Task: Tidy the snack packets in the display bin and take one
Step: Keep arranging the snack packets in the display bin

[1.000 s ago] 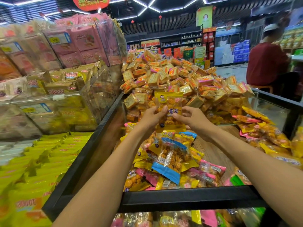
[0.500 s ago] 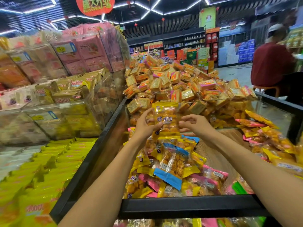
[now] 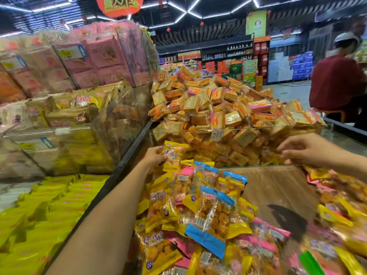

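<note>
Head view: The left hand (image 3: 154, 155) grips a yellow snack packet (image 3: 173, 155) by its side, upright above the packet pile (image 3: 198, 205) in the display bin (image 3: 123, 167). The right hand (image 3: 303, 149), well apart to the right, holds nothing, fingers loosely extended. Beyond both hands, a clear divider (image 3: 238, 130) fronts heaped cracker packs (image 3: 218, 108). Bare wooden floor (image 3: 274, 187) lies between the hands.

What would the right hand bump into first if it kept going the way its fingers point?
Probably the clear divider wall, with the heap of orange biscuit packets behind it. The right hand points left along that wall, fingers loose, but depth is hard to judge.
</note>
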A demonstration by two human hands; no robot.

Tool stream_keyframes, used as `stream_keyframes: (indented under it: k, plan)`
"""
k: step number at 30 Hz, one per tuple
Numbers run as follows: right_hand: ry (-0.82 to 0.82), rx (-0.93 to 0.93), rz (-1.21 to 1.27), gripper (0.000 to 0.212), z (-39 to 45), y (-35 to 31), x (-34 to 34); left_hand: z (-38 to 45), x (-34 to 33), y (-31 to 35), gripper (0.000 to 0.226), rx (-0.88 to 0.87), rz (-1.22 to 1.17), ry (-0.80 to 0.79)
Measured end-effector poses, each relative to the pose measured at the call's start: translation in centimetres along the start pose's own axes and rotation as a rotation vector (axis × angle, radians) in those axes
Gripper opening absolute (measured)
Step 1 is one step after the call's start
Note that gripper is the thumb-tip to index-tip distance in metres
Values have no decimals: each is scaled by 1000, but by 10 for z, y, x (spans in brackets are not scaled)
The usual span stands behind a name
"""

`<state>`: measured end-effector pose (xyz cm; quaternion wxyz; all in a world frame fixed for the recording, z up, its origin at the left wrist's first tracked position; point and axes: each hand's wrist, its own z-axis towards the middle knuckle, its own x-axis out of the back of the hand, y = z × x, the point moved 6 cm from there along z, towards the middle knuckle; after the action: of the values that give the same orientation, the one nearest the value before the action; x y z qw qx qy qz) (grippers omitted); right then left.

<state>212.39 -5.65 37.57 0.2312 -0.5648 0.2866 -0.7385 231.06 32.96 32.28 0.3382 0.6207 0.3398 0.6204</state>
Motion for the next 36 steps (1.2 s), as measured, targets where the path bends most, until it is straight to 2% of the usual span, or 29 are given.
stream_keyframes:
  k: [6, 8, 10, 14, 21, 23, 25, 28, 30, 33, 36]
  plan:
    - [19, -42, -24, 7, 2, 48, 5, 30, -7, -18, 53, 37, 22, -19]
    - [-36, -20, -80, 12, 0, 53, -3, 35, -14, -23, 52, 39, 37, -34]
    - [-54, 3, -127, 5, -1, 52, -5, 39, -20, -24, 51, 31, 28, -28]
    - [8, 43, -164, 10, -2, 46, 5, 42, -20, -29, 47, 58, 25, 5]
    - [109, 49, -133, 12, -13, 41, 31, 26, -7, -21, 36, 77, 261, 79]
    - [131, 29, -125, 8, -19, 43, 51, 18, -5, 7, 31, -8, 463, 153]
    - [156, 16, -156, 7, -27, 50, 75, 6, -20, 48, 30, -177, 640, 205]
    - [179, -39, -260, 8, -44, 71, 100, -18, -78, 110, 28, -437, 592, 98]
    - [211, -64, -294, 12, -53, 90, 106, -38, -133, 144, 27, -546, 510, -26]
    - [273, -53, -326, 14, -59, 115, 101, -61, -219, 175, 31, -599, 434, -214]
    - [250, -66, -417, 17, -53, 134, 97, -78, -294, 189, 33, -585, 347, -353]
